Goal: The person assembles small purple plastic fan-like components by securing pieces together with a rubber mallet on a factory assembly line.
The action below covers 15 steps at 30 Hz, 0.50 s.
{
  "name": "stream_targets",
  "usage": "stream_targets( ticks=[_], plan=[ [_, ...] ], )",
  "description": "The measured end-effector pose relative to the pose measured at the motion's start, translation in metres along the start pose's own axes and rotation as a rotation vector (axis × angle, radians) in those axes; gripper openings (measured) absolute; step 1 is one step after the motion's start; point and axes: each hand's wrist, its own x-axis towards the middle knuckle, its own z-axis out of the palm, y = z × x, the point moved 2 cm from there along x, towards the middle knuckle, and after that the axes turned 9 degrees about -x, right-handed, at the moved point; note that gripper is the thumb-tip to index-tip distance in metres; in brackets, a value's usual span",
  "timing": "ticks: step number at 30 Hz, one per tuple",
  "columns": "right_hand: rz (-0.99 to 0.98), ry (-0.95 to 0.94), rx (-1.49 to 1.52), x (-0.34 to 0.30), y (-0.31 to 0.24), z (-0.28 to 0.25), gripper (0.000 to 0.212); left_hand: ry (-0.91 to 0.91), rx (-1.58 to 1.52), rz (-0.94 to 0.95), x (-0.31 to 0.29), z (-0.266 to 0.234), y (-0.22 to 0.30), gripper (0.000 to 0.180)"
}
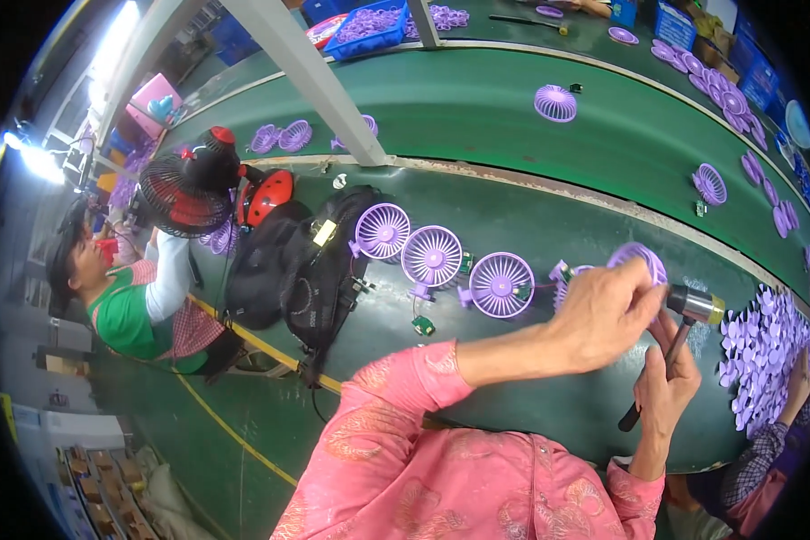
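Note:
My left hand (pixel 603 310) reaches across the green bench with its fingers curled together. A purple fan cage (pixel 637 256) shows just behind it; the hand covers what its fingertips hold, if anything. My right hand (pixel 670 378) is wrapped round a hammer (pixel 681 340), whose dark handle points down toward me. Its black head with a yellow face lies beside my left fingertips. Left of my hands stand several round purple fan cages (pixel 501 284) in a row, some with small green circuit boards (pixel 423 325) wired to them. Another cage (pixel 562 286) is partly hidden by my left hand.
A heap of purple fan blades (pixel 765 355) lies at the right, with another person's hand (pixel 799 385) at its edge. A black bag (pixel 319 270) and a black-and-red desk fan (pixel 189 184) sit at left. Beyond a raised edge runs a green conveyor belt (pixel 477 99) carrying cages.

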Motion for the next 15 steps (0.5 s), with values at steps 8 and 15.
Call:
stream_targets(
  ticks=[8,15],
  plan=[
    [0.232,-0.051,-0.01,0.009,0.022,-0.026,0.016,-0.163,-0.369,-0.376,-0.035,-0.005,-0.004,0.022],
    [0.22,-0.041,0.258,0.022,0.025,-0.032,0.016,-0.012,-0.536,-0.608,-0.053,-0.038,-0.041,0.029]
  ],
)
